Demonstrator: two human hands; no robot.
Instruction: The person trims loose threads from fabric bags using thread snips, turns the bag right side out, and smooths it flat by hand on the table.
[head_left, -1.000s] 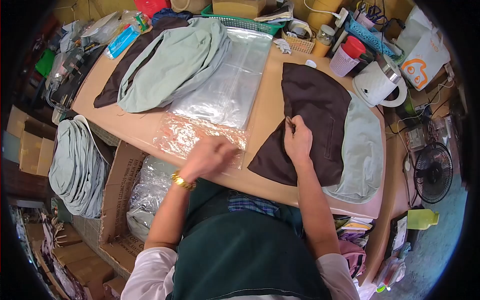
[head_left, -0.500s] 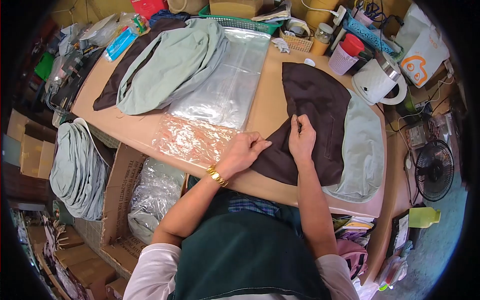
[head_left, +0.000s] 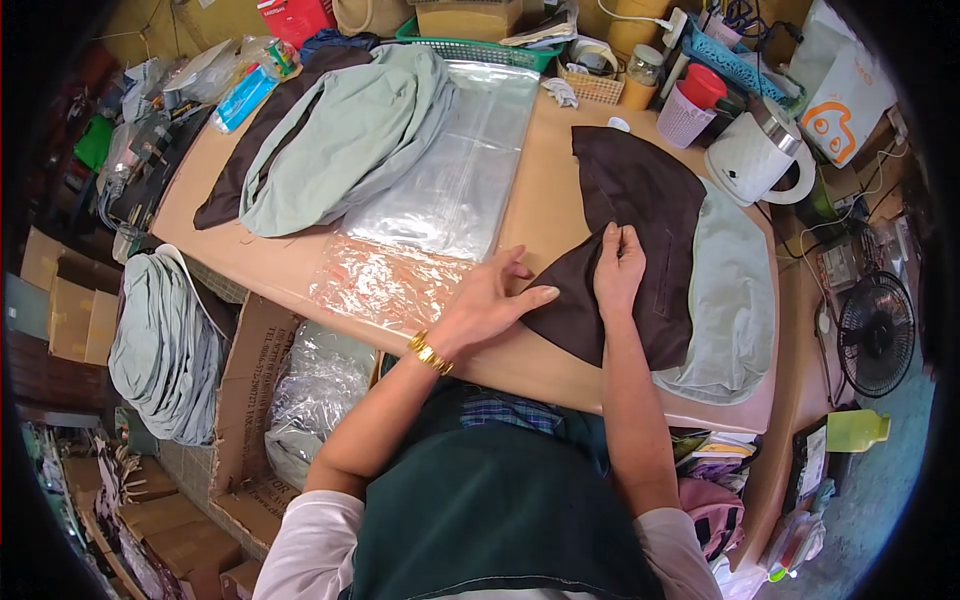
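Centre frame: left hand (head_left: 487,303) flat, open on brown cloth (head_left: 628,240); right hand (head_left: 620,268) pinches its fold. Folding barely begun; plastic bags (head_left: 440,200) unfilled.

At twelve o'clock: green basket (head_left: 470,45). At one: pink cup (head_left: 687,122), white kettle (head_left: 757,155). At three: black fan (head_left: 876,334). At eleven: grey-green cloth (head_left: 345,140) beside clear plastic sheet (head_left: 460,170) on tabletop (head_left: 540,210). At eight: cardboard box (head_left: 245,380).
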